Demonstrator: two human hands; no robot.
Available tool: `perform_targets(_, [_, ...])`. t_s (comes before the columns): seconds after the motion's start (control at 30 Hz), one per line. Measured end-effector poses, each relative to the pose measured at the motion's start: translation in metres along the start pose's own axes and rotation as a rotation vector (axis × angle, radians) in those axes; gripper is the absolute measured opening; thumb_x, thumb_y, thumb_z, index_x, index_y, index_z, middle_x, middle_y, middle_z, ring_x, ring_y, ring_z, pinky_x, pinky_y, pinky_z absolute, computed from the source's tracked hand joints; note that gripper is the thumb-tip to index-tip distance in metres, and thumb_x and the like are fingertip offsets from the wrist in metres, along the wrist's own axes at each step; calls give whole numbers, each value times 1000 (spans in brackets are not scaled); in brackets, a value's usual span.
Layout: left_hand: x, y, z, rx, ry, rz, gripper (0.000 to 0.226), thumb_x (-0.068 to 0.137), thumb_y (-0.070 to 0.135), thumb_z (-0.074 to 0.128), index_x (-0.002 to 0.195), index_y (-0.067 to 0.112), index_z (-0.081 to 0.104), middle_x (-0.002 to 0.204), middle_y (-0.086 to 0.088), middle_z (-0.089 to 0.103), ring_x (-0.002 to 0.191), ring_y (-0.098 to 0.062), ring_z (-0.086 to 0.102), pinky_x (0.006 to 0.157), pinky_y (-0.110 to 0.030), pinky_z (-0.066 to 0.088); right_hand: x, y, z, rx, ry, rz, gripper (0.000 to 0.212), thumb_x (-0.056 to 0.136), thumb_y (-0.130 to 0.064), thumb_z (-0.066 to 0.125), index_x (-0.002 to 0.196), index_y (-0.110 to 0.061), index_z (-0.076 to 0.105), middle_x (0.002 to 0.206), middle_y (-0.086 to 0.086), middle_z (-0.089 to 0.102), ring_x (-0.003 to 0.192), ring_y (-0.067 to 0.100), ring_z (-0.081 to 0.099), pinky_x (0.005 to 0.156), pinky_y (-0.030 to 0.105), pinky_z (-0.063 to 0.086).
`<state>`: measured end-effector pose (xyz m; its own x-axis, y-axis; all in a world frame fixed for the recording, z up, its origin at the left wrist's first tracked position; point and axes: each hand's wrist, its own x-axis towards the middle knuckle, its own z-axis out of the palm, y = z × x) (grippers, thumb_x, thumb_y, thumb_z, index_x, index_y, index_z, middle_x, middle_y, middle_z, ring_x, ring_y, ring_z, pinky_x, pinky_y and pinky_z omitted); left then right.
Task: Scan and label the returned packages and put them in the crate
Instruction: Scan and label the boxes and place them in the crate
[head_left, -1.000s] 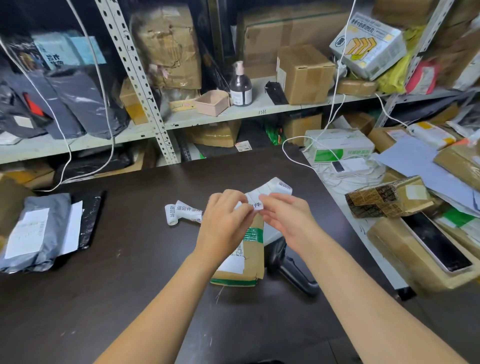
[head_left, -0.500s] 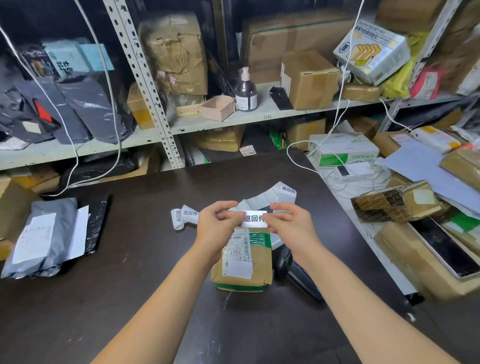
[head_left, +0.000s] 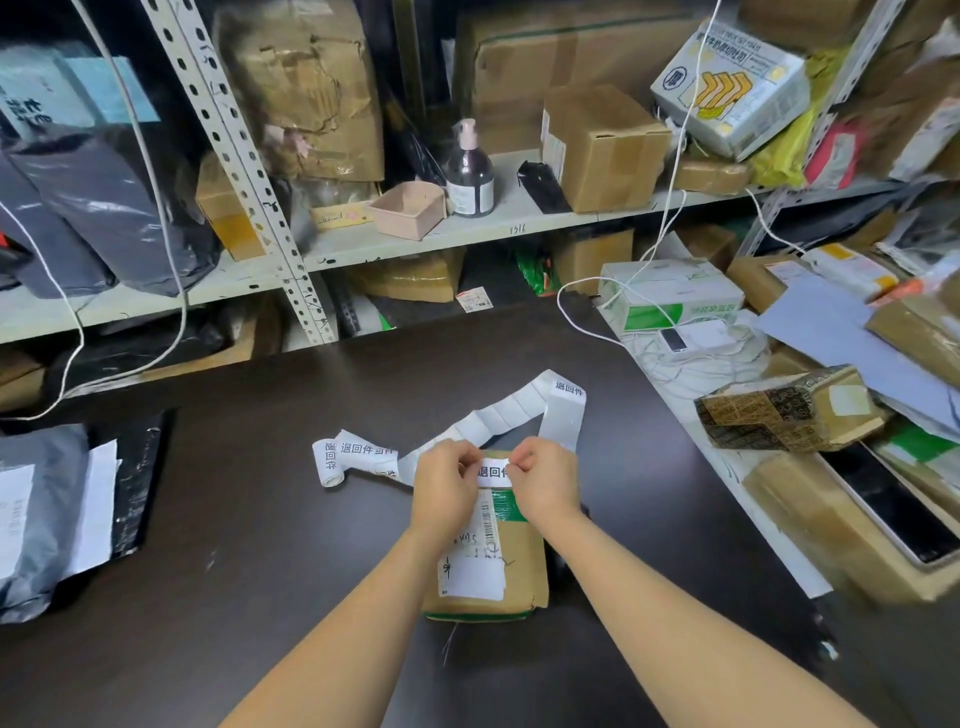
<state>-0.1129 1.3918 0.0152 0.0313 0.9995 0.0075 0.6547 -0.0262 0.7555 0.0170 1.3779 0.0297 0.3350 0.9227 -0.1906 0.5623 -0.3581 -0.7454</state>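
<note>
A small brown cardboard package (head_left: 511, 571) with green tape and a white shipping label lies on the dark table (head_left: 260, 519) in front of me. Over its far end I hold a white printed sticker (head_left: 492, 472). My left hand (head_left: 441, 488) pinches the sticker's left end and my right hand (head_left: 545, 483) pinches its right end. Behind my hands a strip of label backing (head_left: 498, 418) runs from a curled roll of stickers at the left up to the right. A black handheld scanner (head_left: 558, 566) is mostly hidden under my right forearm.
A grey mailer bag (head_left: 36, 514) with a paper slip lies at the table's left edge. Brown parcels (head_left: 789, 410) and a phone (head_left: 893, 509) pile up on the right. Metal shelves (head_left: 467, 234) behind hold boxes, a pump bottle (head_left: 469, 171) and white cables (head_left: 670, 208).
The sticker has come free of the strip and both hands have lowered it onto the far end of the package. The view has shifted slightly closer.
</note>
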Motion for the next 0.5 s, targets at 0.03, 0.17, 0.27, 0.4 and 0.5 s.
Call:
perform_targets(0.03, [2, -3, 2, 27, -13, 18, 22, 86, -3, 58, 81, 15, 69, 82, 2, 64, 74, -14, 58, 65, -17, 43, 1, 0, 3, -35, 3, -11, 14, 88, -3, 61, 83, -14, 69, 81, 1, 70, 79, 20, 64, 66, 28, 49])
perform_targets(0.17, [6, -13, 10, 156, -20, 132, 20, 86, -1, 56, 85, 9, 73, 82, -5, 59, 76, -24, 56, 66, -39, 47, 1, 3, 13, -223, -38, -95, 22, 91, -3, 49, 83, -10, 68, 87, 7, 64, 82, 28, 59, 67, 36, 46])
perform_targets(0.27, [4, -16, 13, 204, -2, 147, 10, 90, 20, 64, 90, 14, 73, 89, -2, 48, 79, -24, 52, 64, -36, 45, -2, 7, 17, -306, -27, -105, 19, 98, -16, 53, 92, -19, 71, 103, 3, 51, 95, 24, 53, 72, 30, 39])
perform_targets(0.4, [5, -16, 11, 256, 32, 96, 15, 87, 32, 71, 90, 17, 73, 93, 3, 39, 83, -18, 46, 62, -31, 42, -3, 16, 12, -289, 10, -22, 23, 101, -30, 55, 113, -26, 74, 109, -1, 44, 101, 21, 50, 78, 31, 44])
perform_targets(0.5, [5, -15, 2, 279, 159, -48, 23, 82, 27, 72, 102, 16, 72, 99, 1, 40, 90, -22, 47, 78, -39, 47, -4, 23, 5, -177, 20, 20, 29, 102, -18, 48, 110, -22, 76, 109, 4, 55, 92, 24, 58, 75, 33, 51])
